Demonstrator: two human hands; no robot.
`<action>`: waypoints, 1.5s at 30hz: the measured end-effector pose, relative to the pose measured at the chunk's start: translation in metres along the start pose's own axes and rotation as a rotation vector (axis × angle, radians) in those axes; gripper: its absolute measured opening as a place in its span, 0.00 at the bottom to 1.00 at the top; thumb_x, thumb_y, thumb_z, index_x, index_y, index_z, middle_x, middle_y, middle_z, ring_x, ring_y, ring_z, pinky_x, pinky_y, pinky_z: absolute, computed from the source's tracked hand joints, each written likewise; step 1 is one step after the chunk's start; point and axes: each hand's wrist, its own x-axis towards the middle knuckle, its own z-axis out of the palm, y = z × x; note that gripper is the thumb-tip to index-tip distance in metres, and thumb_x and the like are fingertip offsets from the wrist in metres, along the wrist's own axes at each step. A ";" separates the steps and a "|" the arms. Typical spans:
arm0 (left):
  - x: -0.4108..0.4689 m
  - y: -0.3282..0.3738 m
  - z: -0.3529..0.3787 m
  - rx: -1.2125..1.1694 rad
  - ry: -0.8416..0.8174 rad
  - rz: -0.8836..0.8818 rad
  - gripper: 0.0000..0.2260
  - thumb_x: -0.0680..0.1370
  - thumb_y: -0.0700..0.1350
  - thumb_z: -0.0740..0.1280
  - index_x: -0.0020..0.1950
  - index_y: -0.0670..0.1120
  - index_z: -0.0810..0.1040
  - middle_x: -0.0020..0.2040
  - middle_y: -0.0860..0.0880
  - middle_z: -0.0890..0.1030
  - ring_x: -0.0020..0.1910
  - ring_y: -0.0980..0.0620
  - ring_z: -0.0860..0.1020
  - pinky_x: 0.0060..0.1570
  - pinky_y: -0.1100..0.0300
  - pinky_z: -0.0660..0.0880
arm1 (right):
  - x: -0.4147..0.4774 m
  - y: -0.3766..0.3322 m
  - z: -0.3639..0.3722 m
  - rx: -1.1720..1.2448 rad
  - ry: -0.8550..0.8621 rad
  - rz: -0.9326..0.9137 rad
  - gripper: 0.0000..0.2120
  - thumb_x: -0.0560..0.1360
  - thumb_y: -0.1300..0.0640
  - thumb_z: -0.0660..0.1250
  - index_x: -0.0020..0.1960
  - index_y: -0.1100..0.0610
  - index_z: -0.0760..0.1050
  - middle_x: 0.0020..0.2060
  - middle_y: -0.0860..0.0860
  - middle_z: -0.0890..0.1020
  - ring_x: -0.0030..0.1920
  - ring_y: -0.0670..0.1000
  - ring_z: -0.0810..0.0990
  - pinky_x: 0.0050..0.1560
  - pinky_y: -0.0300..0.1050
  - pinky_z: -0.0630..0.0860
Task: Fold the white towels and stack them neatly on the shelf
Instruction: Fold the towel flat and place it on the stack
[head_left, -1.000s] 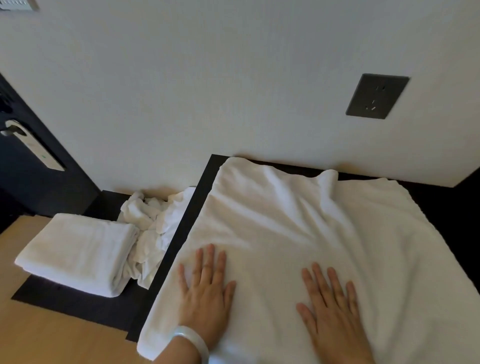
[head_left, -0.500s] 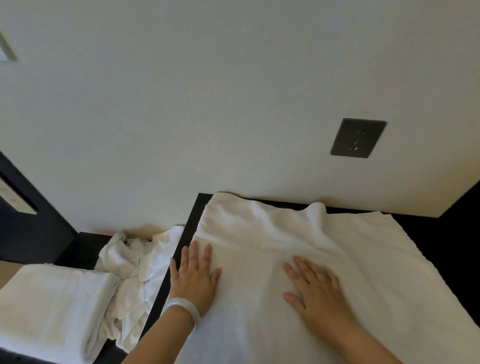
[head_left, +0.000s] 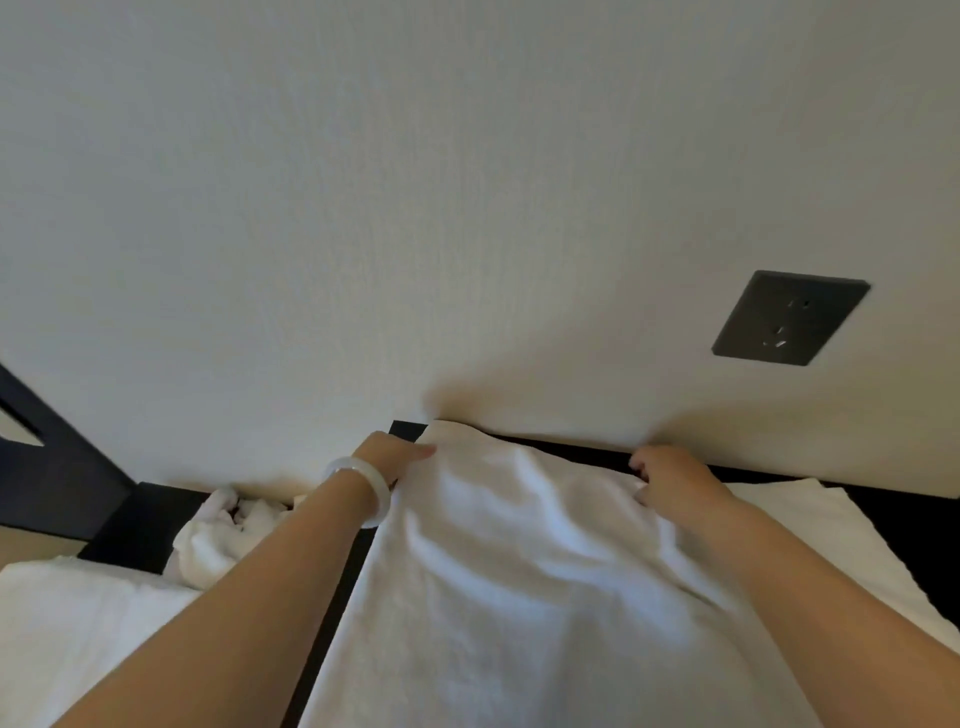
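The white towel (head_left: 519, 571) lies spread on the dark surface (head_left: 408, 431), far edge at the wall (head_left: 467, 208). The left hand (head_left: 387, 460) pinches its far corner; the right hand (head_left: 670, 480) curls round the far edge — both grips closed on cloth. Expect soft, light, limp material: lift by the corners.

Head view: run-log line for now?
step: fold start | left hand: grips spread towel far-left corner | right hand: grips far edge | folded towel, crumpled towel: at left, untouched

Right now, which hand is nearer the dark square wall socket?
Right. The right hand sits below-left of the dark square wall socket, gripping the spread white towel's far edge; the left hand is farther left.
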 end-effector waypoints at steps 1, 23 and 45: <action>0.003 0.004 -0.001 -0.084 -0.027 -0.037 0.16 0.72 0.44 0.76 0.53 0.36 0.80 0.47 0.39 0.84 0.45 0.41 0.83 0.53 0.46 0.79 | 0.004 -0.001 -0.001 -0.080 -0.033 -0.003 0.04 0.73 0.60 0.69 0.48 0.57 0.79 0.47 0.55 0.81 0.48 0.55 0.80 0.45 0.44 0.76; -0.012 0.014 -0.052 0.368 -0.035 0.517 0.17 0.76 0.31 0.64 0.42 0.51 0.84 0.31 0.45 0.80 0.30 0.51 0.76 0.36 0.58 0.77 | -0.024 -0.004 -0.011 0.020 -0.223 -0.242 0.02 0.78 0.46 0.66 0.47 0.42 0.73 0.79 0.43 0.52 0.75 0.47 0.62 0.60 0.40 0.64; 0.004 0.008 -0.007 0.341 0.391 0.360 0.07 0.73 0.33 0.57 0.46 0.43 0.70 0.42 0.38 0.81 0.43 0.37 0.79 0.47 0.44 0.78 | 0.012 -0.037 0.011 -0.210 0.453 -0.051 0.23 0.82 0.51 0.61 0.71 0.62 0.60 0.46 0.56 0.83 0.46 0.59 0.83 0.37 0.47 0.68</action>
